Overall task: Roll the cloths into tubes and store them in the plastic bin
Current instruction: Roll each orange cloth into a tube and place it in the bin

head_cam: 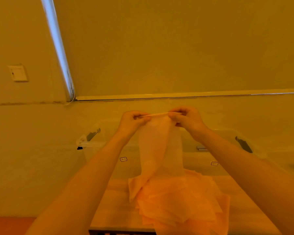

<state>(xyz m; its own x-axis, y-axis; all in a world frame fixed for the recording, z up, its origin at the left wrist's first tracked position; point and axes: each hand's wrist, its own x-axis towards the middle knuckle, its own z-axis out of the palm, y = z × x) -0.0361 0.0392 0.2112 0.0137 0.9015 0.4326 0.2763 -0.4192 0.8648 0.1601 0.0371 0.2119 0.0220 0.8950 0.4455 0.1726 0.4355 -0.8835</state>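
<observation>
Two hands hold one thin, pale cloth (159, 146) up in the air by its top edge: the left hand (132, 122) pinches the left corner with curled fingers, and the right hand (187, 120) pinches the right corner the same way, so the edge runs taut between them. The sheet hangs down from the hands, and its lower end reaches a loose pile of cloths (180, 200) lying on the table (115, 209) below and nearer to the person. Behind the hanging sheet, under the hands, stands a clear plastic bin (95, 143) with dark latches at either side. Beyond the hands lie a pale wall and a drawn roller blind (176, 48), with a wall switch (18, 73) far off to the left.
</observation>
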